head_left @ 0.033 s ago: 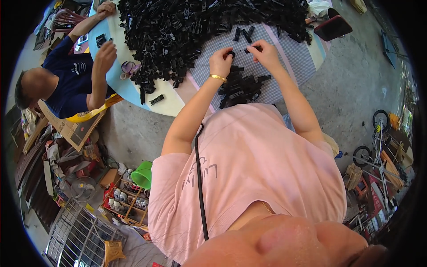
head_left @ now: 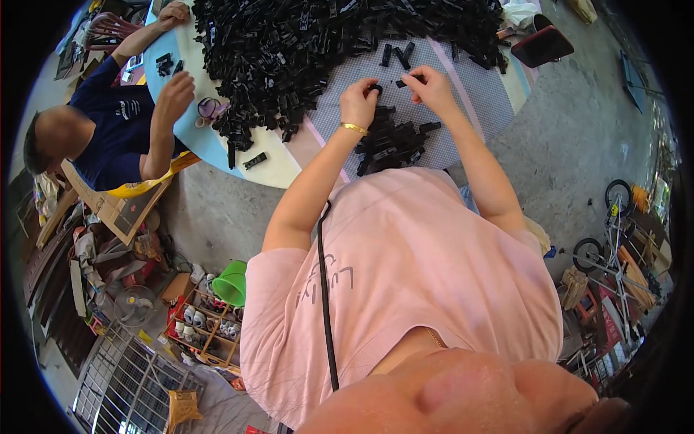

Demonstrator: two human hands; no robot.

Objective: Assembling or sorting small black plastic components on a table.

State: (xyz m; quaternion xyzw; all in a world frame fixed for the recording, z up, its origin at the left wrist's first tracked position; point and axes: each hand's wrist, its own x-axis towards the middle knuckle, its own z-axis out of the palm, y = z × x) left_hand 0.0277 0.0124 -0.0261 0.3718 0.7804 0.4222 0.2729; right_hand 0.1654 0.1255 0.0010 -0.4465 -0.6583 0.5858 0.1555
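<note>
My left hand (head_left: 358, 103) is closed with a small black plastic piece (head_left: 375, 88) pinched at its fingertips. Facing it a short way to the right, my right hand (head_left: 431, 90) pinches another slim black piece (head_left: 400, 83) between thumb and finger. The two pieces are apart; their exact kind is too small to make out. Below my hands, close to my body, lies a small heap of black plastic parts (head_left: 390, 143). Just beyond my hands a few loose black parts (head_left: 397, 55) rest on the grey patterned tabletop (head_left: 486, 108).
A large mound of black parts (head_left: 271, 54) covers the table's far and left side. At the left a person (head_left: 116, 134) in dark blue sits with both hands over the table, near a purple tape roll (head_left: 209, 108). A dark red-edged phone (head_left: 542, 45) stands at the right edge.
The other person's nearer hand has shifted slightly right, showing more of the black parts by it. My own hands have barely moved.
</note>
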